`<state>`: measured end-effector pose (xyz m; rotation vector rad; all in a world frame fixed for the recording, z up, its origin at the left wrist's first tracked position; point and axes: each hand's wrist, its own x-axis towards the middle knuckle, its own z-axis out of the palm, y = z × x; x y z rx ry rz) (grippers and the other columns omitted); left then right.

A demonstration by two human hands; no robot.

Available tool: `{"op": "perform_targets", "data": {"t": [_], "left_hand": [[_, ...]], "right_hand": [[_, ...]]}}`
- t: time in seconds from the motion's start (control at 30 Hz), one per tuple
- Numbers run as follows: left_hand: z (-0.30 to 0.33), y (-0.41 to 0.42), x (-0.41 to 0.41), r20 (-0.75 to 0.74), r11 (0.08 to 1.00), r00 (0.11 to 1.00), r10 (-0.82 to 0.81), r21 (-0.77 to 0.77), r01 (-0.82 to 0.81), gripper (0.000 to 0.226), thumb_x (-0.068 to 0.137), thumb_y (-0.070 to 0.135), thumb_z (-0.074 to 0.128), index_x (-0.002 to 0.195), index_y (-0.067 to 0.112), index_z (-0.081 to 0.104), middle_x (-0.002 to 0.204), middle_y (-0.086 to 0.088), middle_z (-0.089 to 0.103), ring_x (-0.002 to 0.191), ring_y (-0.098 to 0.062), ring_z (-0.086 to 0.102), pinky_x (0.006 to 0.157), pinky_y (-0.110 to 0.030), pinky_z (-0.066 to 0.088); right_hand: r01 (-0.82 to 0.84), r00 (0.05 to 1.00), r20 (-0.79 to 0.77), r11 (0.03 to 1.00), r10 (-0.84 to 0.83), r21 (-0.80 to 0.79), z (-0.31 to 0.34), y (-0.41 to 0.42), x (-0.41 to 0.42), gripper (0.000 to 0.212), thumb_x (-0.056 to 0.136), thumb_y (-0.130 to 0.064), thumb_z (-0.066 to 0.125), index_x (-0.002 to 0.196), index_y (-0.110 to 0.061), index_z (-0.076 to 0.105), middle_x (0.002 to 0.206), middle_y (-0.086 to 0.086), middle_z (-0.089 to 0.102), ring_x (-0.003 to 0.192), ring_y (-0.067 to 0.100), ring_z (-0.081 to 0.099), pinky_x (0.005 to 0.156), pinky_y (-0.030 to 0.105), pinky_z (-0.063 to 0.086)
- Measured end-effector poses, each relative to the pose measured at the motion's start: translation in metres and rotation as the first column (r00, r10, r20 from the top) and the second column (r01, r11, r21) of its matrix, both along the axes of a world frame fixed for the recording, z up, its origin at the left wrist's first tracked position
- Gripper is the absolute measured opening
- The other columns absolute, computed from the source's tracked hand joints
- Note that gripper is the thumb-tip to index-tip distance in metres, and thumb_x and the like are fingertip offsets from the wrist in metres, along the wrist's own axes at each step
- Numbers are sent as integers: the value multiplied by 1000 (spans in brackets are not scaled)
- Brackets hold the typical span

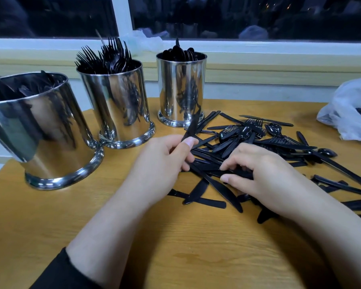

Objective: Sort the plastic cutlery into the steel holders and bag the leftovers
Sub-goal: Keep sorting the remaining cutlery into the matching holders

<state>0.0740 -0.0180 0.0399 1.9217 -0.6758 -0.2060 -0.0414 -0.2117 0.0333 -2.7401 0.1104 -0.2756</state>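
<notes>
While left hand [165, 161] pinches a black knife [193, 126] pointing 1 o'clock, right hand [258, 176] fingers curl round pile [258, 140] cutlery; no writing legible.

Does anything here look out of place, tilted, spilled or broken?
Nothing looks broken or spilled. The black plastic cutlery pile lies loose on the wooden table, unsorted. The three shiny steel holders stand upright; their lean seems to be lens distortion. One piece in the middle holder sticks up higher than the rest.
</notes>
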Motion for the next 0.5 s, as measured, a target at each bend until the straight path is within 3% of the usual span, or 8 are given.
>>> {"op": "perform_targets", "data": {"t": [0.1,0.17,0.27,0.37,0.5], "left_hand": [[-1,2,2,18,999,999,40,0,-40,49,103,47,50,86,4,67,56,2,47,54,-17,46,65,-41,50],[-3,1,3,23,998,999,48,26,-49,43,104,46,48,92,10,68,61,2,37,60,-16,41,68,-40,46],[-6,-1,3,-48,999,998,36,39,-34,34,107,33,44,88,25,72,65,1,41,57,-17,37,62,-39,34],[-7,0,3,-39,999,999,31,44,-29,39,107,33,44,81,13,63,61,0,41,56,-19,35,61,-41,32],[-3,2,1,26,1000,999,22,3,-22,44,106,38,49,70,15,58,55,-7,39,51,-20,32,56,-39,30]], "right_hand": [[24,992,-121,997,-32,-67,2,2,0,29,86,-60,63,108,-41,66,105,-23,49,105,-1,44,97,25,40],[11,984,-177,997,-24,-74,2,6,0,34,83,-67,61,105,-41,65,106,-22,48,107,2,45,100,29,38],[9,981,-191,998,-20,-61,2,11,-1,38,80,-72,59,104,-43,64,107,-22,46,108,2,43,100,28,31],[-4,981,-191,995,-14,-95,4,13,-1,32,86,-66,60,108,-43,63,108,-22,45,107,0,39,100,26,28],[-18,988,-156,991,-3,-134,3,14,-1,24,93,-56,58,110,-41,63,107,-21,46,106,-1,38,105,27,27]]}}
